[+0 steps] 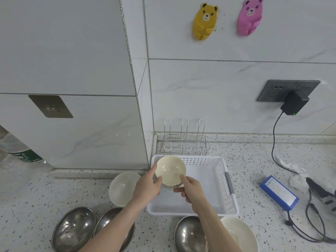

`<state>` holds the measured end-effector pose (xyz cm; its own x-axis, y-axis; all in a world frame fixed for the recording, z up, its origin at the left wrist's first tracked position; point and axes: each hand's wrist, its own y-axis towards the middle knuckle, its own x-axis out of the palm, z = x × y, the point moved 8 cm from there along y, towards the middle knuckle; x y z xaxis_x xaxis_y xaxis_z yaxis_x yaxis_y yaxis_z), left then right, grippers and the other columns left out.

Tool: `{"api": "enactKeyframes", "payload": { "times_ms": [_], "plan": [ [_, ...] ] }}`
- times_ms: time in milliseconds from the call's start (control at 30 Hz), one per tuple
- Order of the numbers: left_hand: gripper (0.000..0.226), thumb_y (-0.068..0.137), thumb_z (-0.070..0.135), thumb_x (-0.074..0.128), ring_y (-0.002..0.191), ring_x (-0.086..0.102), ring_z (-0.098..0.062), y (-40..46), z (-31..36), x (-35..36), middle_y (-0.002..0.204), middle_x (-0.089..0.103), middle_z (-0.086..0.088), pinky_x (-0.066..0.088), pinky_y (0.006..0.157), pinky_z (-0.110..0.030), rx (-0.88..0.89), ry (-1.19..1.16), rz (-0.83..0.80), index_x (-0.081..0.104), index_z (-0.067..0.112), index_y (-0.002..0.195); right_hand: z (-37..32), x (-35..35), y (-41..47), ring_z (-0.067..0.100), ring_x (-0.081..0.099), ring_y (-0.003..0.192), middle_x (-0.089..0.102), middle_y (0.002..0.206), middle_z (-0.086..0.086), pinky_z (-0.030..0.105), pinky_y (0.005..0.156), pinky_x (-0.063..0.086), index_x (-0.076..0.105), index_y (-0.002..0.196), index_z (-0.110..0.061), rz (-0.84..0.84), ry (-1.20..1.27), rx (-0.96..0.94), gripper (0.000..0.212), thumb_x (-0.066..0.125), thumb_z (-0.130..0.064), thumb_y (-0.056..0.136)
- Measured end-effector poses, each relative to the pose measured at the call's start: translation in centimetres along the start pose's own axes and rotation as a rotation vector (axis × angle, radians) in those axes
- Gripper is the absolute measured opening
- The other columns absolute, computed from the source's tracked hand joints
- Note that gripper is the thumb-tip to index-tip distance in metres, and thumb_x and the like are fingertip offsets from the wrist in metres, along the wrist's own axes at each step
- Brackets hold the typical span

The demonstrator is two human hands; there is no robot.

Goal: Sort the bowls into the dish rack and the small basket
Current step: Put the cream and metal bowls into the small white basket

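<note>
A cream bowl [171, 170] is held over the far left corner of the white plastic basket [214, 180]. My left hand [147, 188] grips its left rim, my right hand [190, 190] pinches its right rim and base. Behind the basket stands a wire dish rack [184, 140] with nothing in it. On the counter lie another cream bowl [123, 188] left of the basket, two steel bowls [74, 228] [109, 224] at the front left, a steel bowl [189, 233] and a cream bowl [240, 233] at the front.
A tiled wall corner juts out on the left. At the right lie a blue battery pack [279, 192], black cables [312, 215] and crumpled tissue [292, 170]. A charger [294, 104] sits in a wall socket. A bottle [20, 151] stands at the far left.
</note>
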<state>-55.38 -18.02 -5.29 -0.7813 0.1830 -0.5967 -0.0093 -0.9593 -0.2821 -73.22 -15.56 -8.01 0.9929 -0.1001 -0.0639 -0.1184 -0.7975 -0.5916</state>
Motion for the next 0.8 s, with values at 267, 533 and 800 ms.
{"api": "enactKeyframes", "payload": {
  "times_ms": [267, 533, 800],
  "plan": [
    [0.055, 0.1, 0.033, 0.048, 0.058, 0.066, 0.002, -0.3, 0.0, -0.2, 0.092, 0.07, 0.008, 0.042, 0.052, -0.012, -0.001, -0.077, -0.023, 0.029, 0.035, 0.151, -0.4, 0.2, -1.3, 0.01, 0.039, 0.045, 0.075, 0.084, 0.012, 0.019, 0.038, 0.026, 0.06, 0.102, -0.022, 0.002, -0.007, 0.028, 0.025, 0.047, -0.043, 0.099],
    [0.015, 0.095, 0.03, 0.056, 0.062, 0.063, -0.012, -3.9, -5.8, -6.2, 0.064, 0.068, 0.001, 0.041, 0.056, -0.027, -0.134, -0.271, 0.27, 0.06, 0.022, 0.107, 0.0, -1.3, -5.8, 0.009, 0.038, 0.042, 0.076, 0.081, 0.004, 0.02, 0.039, 0.033, 0.055, 0.123, -0.018, 0.159, 0.087, -0.132, 0.028, 0.053, -0.031, 0.098],
    [0.041, 0.092, 0.018, 0.059, 0.091, 0.058, -0.028, -5.1, -11.3, -10.1, 0.11, 0.053, -0.007, 0.044, 0.062, -0.032, -0.315, -0.296, 0.325, 0.045, 0.005, 0.129, 2.9, -3.1, -11.7, 0.01, 0.035, 0.04, 0.077, 0.079, 0.003, 0.021, 0.039, 0.035, 0.063, 0.11, -0.016, 0.32, 0.184, -0.184, 0.018, 0.055, -0.026, 0.097]
  ]
}}
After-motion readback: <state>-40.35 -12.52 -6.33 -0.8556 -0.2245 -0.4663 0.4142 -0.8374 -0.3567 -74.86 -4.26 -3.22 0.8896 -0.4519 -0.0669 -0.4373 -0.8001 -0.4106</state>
